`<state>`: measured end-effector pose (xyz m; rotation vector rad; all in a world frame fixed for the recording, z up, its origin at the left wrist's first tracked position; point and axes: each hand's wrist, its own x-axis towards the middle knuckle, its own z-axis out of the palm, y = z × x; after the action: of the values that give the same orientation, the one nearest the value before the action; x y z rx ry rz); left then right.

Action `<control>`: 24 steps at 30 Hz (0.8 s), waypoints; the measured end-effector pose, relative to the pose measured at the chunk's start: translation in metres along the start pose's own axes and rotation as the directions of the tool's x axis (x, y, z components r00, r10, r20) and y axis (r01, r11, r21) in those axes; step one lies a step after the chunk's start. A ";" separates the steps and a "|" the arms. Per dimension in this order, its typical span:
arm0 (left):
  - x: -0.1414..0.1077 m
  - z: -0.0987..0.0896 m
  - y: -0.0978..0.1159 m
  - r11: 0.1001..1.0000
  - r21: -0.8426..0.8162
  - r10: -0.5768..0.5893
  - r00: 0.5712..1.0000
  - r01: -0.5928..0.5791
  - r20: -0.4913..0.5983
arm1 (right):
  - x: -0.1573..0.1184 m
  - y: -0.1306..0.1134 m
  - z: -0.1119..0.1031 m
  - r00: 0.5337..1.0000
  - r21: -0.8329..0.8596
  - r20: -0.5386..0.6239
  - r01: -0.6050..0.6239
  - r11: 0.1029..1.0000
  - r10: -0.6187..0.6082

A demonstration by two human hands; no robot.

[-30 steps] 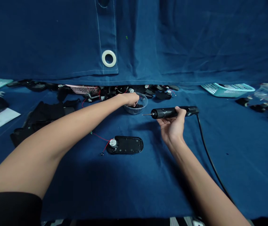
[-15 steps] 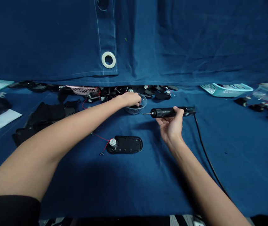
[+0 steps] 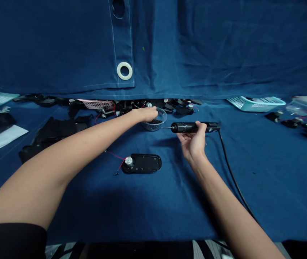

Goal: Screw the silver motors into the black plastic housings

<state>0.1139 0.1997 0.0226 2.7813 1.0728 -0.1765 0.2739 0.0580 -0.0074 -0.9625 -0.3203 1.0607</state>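
Note:
My left hand [image 3: 148, 114] is over the near-left rim of a clear round tub [image 3: 163, 117], its fingers pinched together; whatever they hold is too small to make out. Small dark pieces [image 3: 156, 121], probably screws, lie in the tub. My right hand [image 3: 193, 142] grips a black corded electric screwdriver [image 3: 185, 127] held level, its thin bit pointing left toward the tub. On the cloth below lies a long black rounded plastic housing [image 3: 146, 163], open side up. A small silver motor [image 3: 128, 160] with red wires sits at its left end.
A pink basket [image 3: 94, 104] and several black parts line the back under a blue curtain [image 3: 210, 54]. A turquoise basket [image 3: 258, 105] stands back right. Black pieces [image 3: 53, 133] and white paper [image 3: 3, 140] lie left. The screwdriver's cord [image 3: 231, 172] trails to the front right.
My left hand has risen slightly out of the tub, uncovering more of the dark pieces inside. The screwdriver in my right hand has shifted only a little.

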 end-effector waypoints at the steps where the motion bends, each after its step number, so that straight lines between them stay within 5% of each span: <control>1: -0.001 0.000 0.000 1.000 0.016 0.000 1.000 0.000 -0.016 | 0.001 0.000 0.000 1.000 0.005 0.001 0.002 1.000 -0.002; 7: -0.008 -0.004 0.006 0.996 0.091 0.034 0.985 -0.019 -0.169 | 0.003 0.003 -0.001 1.000 0.010 -0.014 0.009 1.000 -0.009; 11: -0.030 0.001 0.011 0.997 0.076 0.051 0.933 -0.025 -0.357 | 0.001 0.005 0.000 1.000 0.002 -0.022 -0.014 1.000 0.014; 17: -0.102 0.016 0.032 0.982 -0.094 0.050 0.712 -0.162 -0.701 | -0.012 0.003 0.003 0.999 0.007 0.032 -0.031 0.999 0.031; 22: -0.151 0.029 0.070 0.944 -0.277 -0.144 0.538 -0.176 -0.831 | -0.026 0.004 0.007 0.993 -0.020 0.087 -0.083 0.996 0.085; 24: -0.160 0.036 0.082 0.927 -0.323 -0.190 0.505 -0.191 -0.842 | -0.030 0.005 0.008 0.988 -0.024 0.109 -0.107 0.994 0.109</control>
<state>0.0495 0.0287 0.0223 2.4153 1.0644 1.4496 0.2510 0.0377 -0.0009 -0.9472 -0.3726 1.2145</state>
